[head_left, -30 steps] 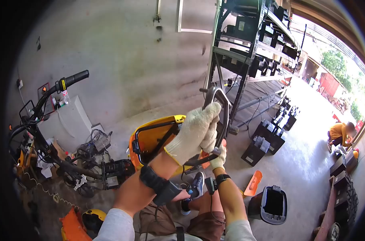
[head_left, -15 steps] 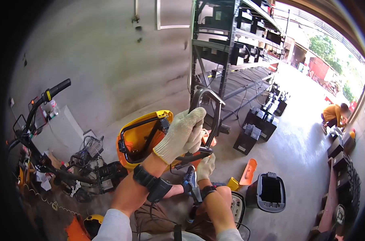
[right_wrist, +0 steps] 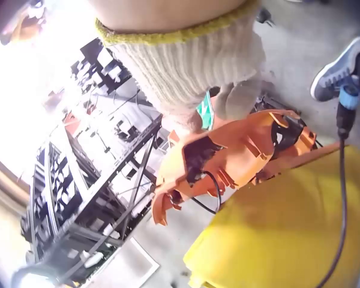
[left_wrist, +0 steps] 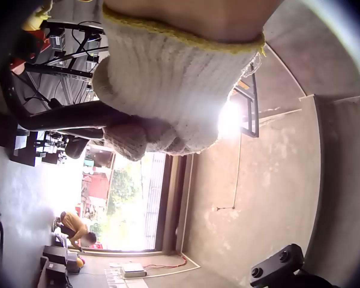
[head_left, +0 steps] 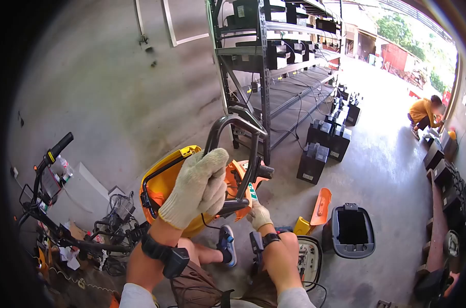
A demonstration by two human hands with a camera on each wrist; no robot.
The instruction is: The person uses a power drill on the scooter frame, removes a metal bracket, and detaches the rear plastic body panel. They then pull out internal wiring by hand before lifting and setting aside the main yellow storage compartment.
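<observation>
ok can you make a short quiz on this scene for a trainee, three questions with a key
1. What does the left hand grip?
2. True or false: the right hand is bare.
3. In the head view, where is the open dark container?
a) left of the left hand
b) right of both hands
c) between the two hands

Key:
1. A black tubular frame.
2. False, it is gloved.
3. b
</observation>
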